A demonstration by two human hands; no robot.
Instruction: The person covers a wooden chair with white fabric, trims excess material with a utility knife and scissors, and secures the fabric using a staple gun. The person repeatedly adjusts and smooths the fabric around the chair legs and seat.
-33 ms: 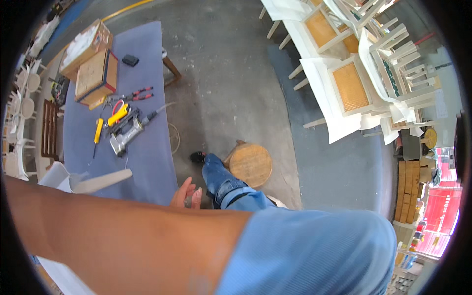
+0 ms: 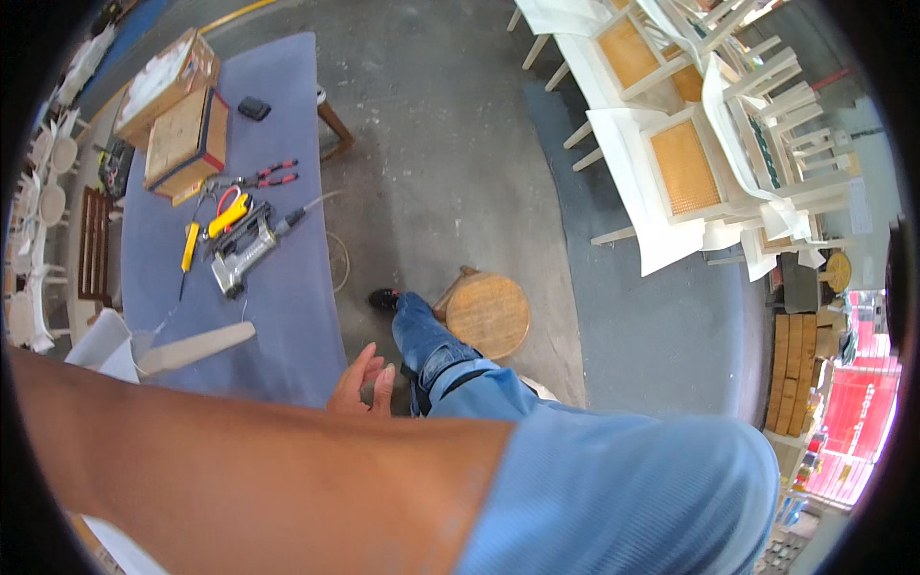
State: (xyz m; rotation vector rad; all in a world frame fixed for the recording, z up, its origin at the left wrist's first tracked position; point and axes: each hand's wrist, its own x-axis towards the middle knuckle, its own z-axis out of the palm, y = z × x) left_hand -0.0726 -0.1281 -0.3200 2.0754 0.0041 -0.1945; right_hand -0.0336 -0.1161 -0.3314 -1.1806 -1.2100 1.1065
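My right arm (image 2: 259, 441), bare below a light blue sleeve, stretches across the view from right to left. Its hand lies beyond the left edge, out of sight. Past the forearm shows my left hand (image 2: 362, 380), partly covered, with fingers and thumb apart and nothing visible between them. It is beside the near right edge of a blue-covered table (image 2: 297, 335). On that table lies a pale, tapered chair part (image 2: 196, 349) against a white curved piece (image 2: 103, 347). Farther up rest a nail gun (image 2: 244, 264) with a hose, a yellow-handled screwdriver (image 2: 189, 251), a yellow-handled tool (image 2: 228, 217) and red-handled pliers (image 2: 273, 174).
Two boxes (image 2: 177, 144) and a small black case (image 2: 254, 107) stand on the table's far part. A round wooden stool (image 2: 489, 316) is on the floor beside my leg (image 2: 422, 335). Stacked white chairs (image 2: 661, 182) fill the far right; more chairs (image 2: 43, 211) line the left.
My right forearm sits slightly lower across the view, and a little more of my left hand shows. The things on the table have kept their places.
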